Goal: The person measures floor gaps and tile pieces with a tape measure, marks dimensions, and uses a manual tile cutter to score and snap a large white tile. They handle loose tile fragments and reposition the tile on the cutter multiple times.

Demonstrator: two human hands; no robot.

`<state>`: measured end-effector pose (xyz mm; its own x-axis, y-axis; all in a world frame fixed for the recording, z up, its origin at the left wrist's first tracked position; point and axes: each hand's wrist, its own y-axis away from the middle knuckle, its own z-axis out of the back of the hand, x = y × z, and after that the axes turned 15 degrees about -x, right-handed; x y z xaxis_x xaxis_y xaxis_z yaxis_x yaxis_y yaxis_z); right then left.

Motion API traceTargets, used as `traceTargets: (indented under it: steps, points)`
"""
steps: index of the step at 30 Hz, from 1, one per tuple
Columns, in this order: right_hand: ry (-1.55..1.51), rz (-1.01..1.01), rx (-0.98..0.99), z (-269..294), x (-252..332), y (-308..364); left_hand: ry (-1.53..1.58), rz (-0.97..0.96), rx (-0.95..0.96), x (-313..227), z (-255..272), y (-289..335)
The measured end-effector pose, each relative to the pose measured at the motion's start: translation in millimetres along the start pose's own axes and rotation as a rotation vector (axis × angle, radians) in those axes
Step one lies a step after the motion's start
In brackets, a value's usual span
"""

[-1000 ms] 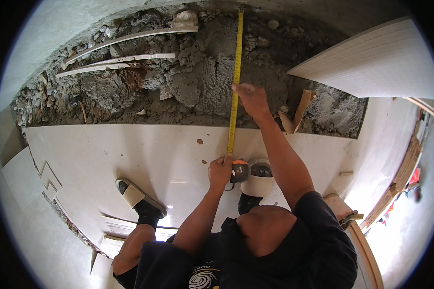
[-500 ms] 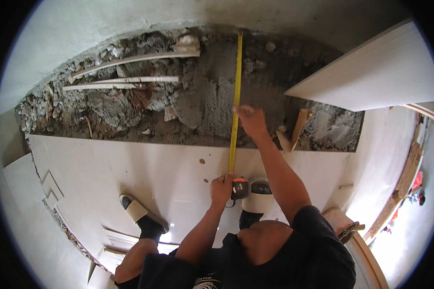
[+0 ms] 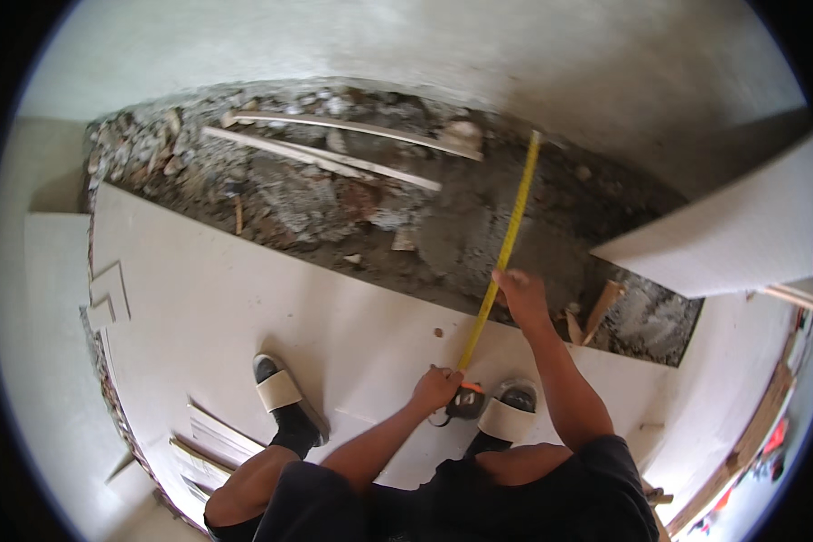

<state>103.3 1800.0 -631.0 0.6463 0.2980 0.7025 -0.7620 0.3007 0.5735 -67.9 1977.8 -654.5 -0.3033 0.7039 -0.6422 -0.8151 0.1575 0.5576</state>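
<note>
A yellow tape measure blade (image 3: 508, 237) runs from its black and orange case (image 3: 467, 400) on the pale tiled floor (image 3: 244, 307) across a strip of grey mortar and rubble (image 3: 352, 199) to the far wall. My left hand (image 3: 435, 387) rests at the case and pins the tape down on the tile. My right hand (image 3: 520, 291) pinches the blade at the edge where the tile meets the mortar. My two feet in dark socks and pale slides (image 3: 280, 394) stand on the tile, one on each side of the case.
Two thin white pipes (image 3: 334, 155) lie in the rubble at the back. A large pale tile (image 3: 741, 230) leans over the mortar on the right. Wood scraps (image 3: 599, 312) sit beside my right hand. Cut tile strips (image 3: 210, 434) lie at lower left.
The view has swung, so the tape now slants to the right. My right hand has slid back along the blade toward the tile edge. My left hand stays at the case.
</note>
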Motion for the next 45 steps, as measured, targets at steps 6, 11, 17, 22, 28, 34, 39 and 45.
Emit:
traceTargets:
  steps: [6, 11, 17, 22, 28, 34, 39, 45]
  points:
    - [-0.070, 0.183, 0.285, -69.9, 117.6, 95.8, 0.128, -0.153, 0.076, 92.3, 209.9, 52.9]
    - [-0.174, 0.702, 0.361, -177.1, 230.5, 149.1, 0.454, 0.345, -0.059, 117.9, 359.2, 98.9]
    - [-0.129, 0.550, 0.239, -336.6, 257.8, 128.4, 0.587, 0.458, -0.397, 210.2, 396.8, 73.0]
    - [-0.024, 0.223, 0.144, -428.7, 216.0, 95.5, 0.453, 0.506, -0.579, 272.4, 377.7, 48.4]
    - [-0.004, 0.170, 0.218, -478.4, 201.7, 52.8, 0.285, 0.596, -0.595, 285.8, 383.3, 21.7]
    - [-0.072, 0.170, 0.206, -489.7, 201.2, 29.7, 0.000, 0.562, -0.583, 273.9, 405.1, -6.0]
    - [-0.103, 0.150, 0.193, -491.6, 203.6, 19.1, 0.003, 0.633, -0.417, 268.7, 422.2, -27.6]
    - [-0.056, 0.099, 0.189, -491.5, 202.5, 29.6, 0.115, 0.717, -0.400, 267.1, 428.0, -32.0]
